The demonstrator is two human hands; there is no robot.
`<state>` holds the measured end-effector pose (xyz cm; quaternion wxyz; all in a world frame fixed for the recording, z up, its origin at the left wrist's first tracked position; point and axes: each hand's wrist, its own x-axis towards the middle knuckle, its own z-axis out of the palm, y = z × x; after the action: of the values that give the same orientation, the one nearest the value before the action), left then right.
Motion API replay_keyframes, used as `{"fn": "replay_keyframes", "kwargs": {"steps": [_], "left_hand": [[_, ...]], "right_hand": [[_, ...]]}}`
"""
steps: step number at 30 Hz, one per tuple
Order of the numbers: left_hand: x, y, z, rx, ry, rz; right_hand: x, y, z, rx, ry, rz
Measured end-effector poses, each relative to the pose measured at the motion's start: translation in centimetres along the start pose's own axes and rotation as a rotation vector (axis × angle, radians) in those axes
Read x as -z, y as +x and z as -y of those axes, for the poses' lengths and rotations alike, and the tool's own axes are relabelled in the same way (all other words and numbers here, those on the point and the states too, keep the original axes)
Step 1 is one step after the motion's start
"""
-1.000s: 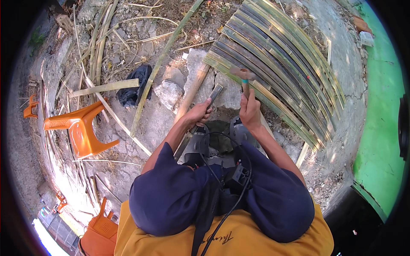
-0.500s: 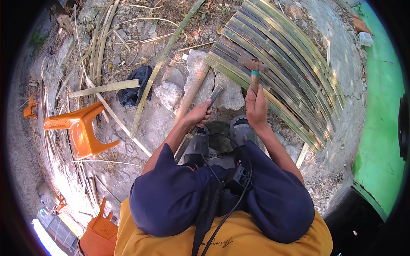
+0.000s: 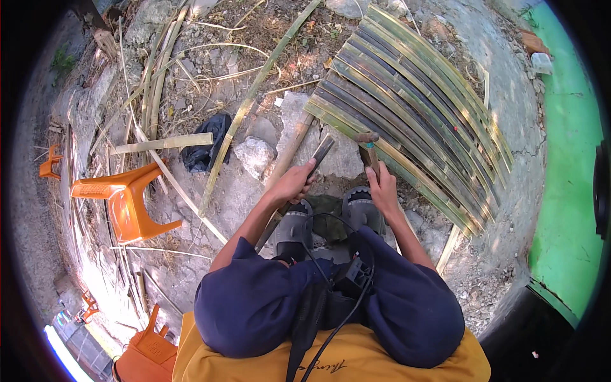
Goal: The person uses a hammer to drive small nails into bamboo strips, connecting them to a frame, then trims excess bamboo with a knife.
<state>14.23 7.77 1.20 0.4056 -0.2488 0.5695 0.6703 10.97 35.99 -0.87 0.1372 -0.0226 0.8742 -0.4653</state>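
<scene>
Hammer (image 3: 372,157) sits gripped by the handle in the right hand (image 3: 384,190), leaving its head free; the left hand (image 3: 293,183) clasps a dark strip (image 3: 323,149) partway along, seemingly to steady it, far end near the stone (image 3: 345,158).

hammer (image 3: 372,154): 1; held strip (image 3: 323,150): 1; bamboo slats (image 3: 410,95): over 8; shoes (image 3: 294,228): 2; black bag (image 3: 198,159): 1; orange chairs (image 3: 127,207): 3+

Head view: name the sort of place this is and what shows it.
Likely an outdoor yard serving as a makeshift bamboo workspace: rough, stony ground, split bamboo strips laid side by side, and a hammer in the person's right hand.
</scene>
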Motion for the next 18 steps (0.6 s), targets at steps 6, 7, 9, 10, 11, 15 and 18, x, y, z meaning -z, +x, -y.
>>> {"fn": "replay_keyframes", "kwargs": {"steps": [6, 7, 9, 10, 11, 15, 18], "left_hand": [[2.3, -8.4, -5.5, -0.050, -0.102, 0.442], [2.6, -9.0, -6.0, -0.030, -0.164, 0.529], [3.3, -10.5, -6.4, 0.009, -0.256, 0.632], [4.1, -10.3, -5.9, 0.080, -0.341, 0.698], [4.4, -10.4, -5.9, 0.104, -0.409, 0.792], [4.2, -11.6, -6.3, 0.043, -0.510, 0.951], [3.4, -11.6, -6.9, -0.136, -0.500, 1.056]], "right_hand": [[1.7, -1.5, -2.0, 0.140, -0.132, -0.023], [1.6, -1.5, -2.0, 0.193, -0.221, -0.026], [0.4, -1.2, -1.4, 0.262, -0.291, -0.018], [-0.3, -0.8, -1.3, 0.266, -0.262, -0.027], [-0.6, -0.6, -0.8, 0.308, -0.288, 0.004], [-2.2, 1.0, -1.1, 0.383, -0.311, 0.036], [-2.2, 1.8, -0.9, 0.386, -0.336, 0.054]]}}
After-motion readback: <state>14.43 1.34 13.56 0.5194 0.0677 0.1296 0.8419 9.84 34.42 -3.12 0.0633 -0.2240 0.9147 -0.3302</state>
